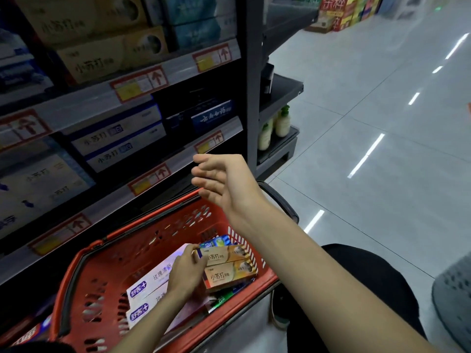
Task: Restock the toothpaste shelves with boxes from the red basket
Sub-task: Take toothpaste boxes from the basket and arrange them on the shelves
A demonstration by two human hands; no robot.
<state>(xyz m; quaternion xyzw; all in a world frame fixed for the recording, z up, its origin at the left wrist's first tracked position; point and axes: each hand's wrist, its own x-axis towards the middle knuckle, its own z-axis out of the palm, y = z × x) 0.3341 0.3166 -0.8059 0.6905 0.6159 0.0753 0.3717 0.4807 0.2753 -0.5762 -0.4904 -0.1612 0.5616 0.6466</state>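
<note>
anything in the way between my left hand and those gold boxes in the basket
Nothing visible: fingers of the left hand touch the end of the upper gold box, lying on top in the red basket.

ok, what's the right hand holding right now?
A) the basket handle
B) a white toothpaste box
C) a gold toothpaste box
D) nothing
D: the right hand is open and empty, fingers relaxed, raised above the red basket. The left hand is down in the basket, gripping the end of the upper gold toothpaste box.
</note>
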